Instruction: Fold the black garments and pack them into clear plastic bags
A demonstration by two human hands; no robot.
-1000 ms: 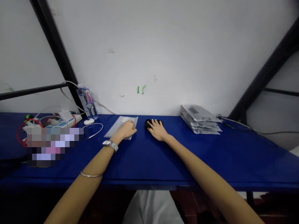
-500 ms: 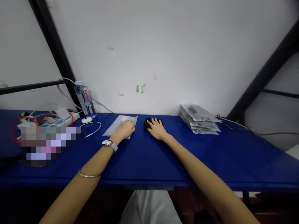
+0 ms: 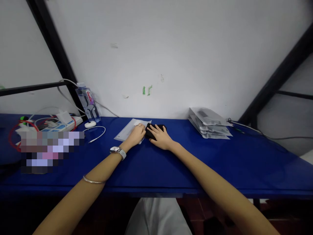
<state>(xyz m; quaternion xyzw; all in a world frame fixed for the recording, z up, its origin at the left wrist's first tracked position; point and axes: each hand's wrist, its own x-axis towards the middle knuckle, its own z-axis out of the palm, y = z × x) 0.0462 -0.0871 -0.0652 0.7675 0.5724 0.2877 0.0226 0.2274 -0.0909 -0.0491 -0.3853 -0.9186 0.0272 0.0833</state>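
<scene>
My left hand point(image 3: 137, 134) has its fingers curled at the right edge of a translucent plastic bag point(image 3: 124, 131), which lies flat on the blue table. My right hand point(image 3: 161, 137) spans a small black bundle point(image 3: 158, 126) from above, its fingers spread over the top and the thumb at the near side. What the bundle is cannot be made out, as the hand covers much of it. It lies right beside the bag's edge, close to my left fingertips.
At right is a stack of translucent plastic bags point(image 3: 207, 122). A water bottle point(image 3: 88, 103), a white earphone case point(image 3: 90, 124), a short white cable point(image 3: 104, 131) and a power strip point(image 3: 73, 123) with tangled wires are at left. Behind the blue table point(image 3: 151, 169) rises a white wall.
My right hand has slid the black bundle left, up to the bag. My left hand and the bag have shifted slightly right. The view has moved a little.
</scene>
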